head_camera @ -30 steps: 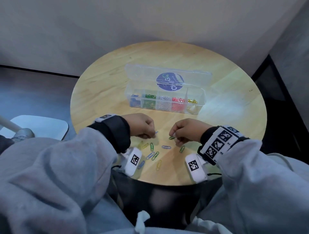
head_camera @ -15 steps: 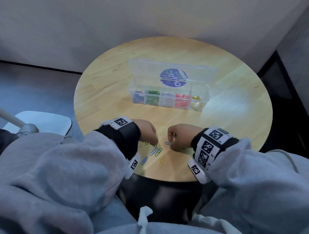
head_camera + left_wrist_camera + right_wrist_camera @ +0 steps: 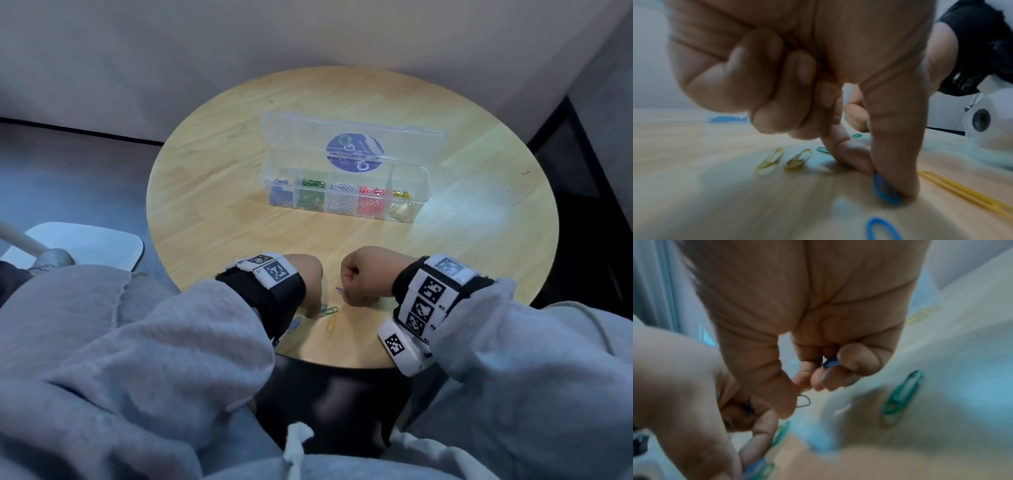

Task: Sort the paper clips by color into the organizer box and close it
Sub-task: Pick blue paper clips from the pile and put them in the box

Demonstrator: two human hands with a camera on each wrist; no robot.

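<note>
- At the near edge of the table (image 3: 212, 192), the left hand (image 3: 305, 274) pinches a blue clip (image 3: 885, 190) between thumb and forefinger, its tip still touching the wood; the other fingers are curled.
- Just beside it, the right hand (image 3: 366, 274) is clenched, with a second blue clip (image 3: 831, 363) caught in its curled fingers.
- Loose clips lie around both hands: two yellow clips (image 3: 784, 160) left of the pinch, a long yellow one (image 3: 966, 191) right of it, a green clip (image 3: 902, 394) by the right hand.
- The box (image 3: 342, 192) sits well ahead, lid open, long axis across the table. Its blue compartment is the leftmost, so the left hand looks nearer it.
</note>
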